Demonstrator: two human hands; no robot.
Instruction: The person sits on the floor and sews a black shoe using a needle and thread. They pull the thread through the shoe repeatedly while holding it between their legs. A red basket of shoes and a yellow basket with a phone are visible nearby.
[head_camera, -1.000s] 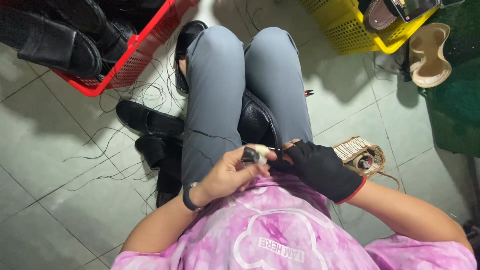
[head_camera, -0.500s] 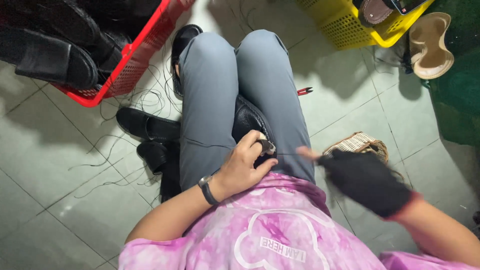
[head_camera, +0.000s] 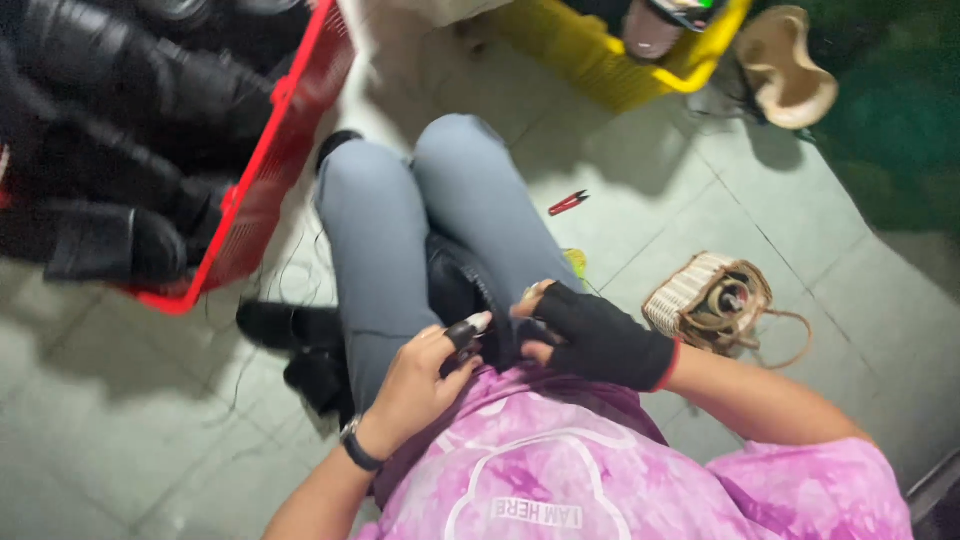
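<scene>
Left hand (head_camera: 425, 375): bare, dark band at the wrist, fingers curled shut around the black shoe's edge, a dark cap on one fingertip.
Right hand (head_camera: 590, 335): in a black fingerless glove with red cuff, closed down on the same shoe; pinched item too small to make out.
Black shoe (head_camera: 465, 290): smooth dark leather, wedged in the lap between the grey-trousered knees, mostly hidden by thighs and hands.
Red basket (head_camera: 285, 150): slotted plastic, upper left, heaped with glossy black shoes, cut off by the frame.
Yellow basket (head_camera: 610, 75): plastic lattice, top edge, contents half out of view.
Thread spool (head_camera: 715, 300): pale ribbed holder on the tiled floor, right of the knees, cord trailing.
Red snips (head_camera: 568, 203): small, lying on the tiles just beyond the right knee.
</scene>
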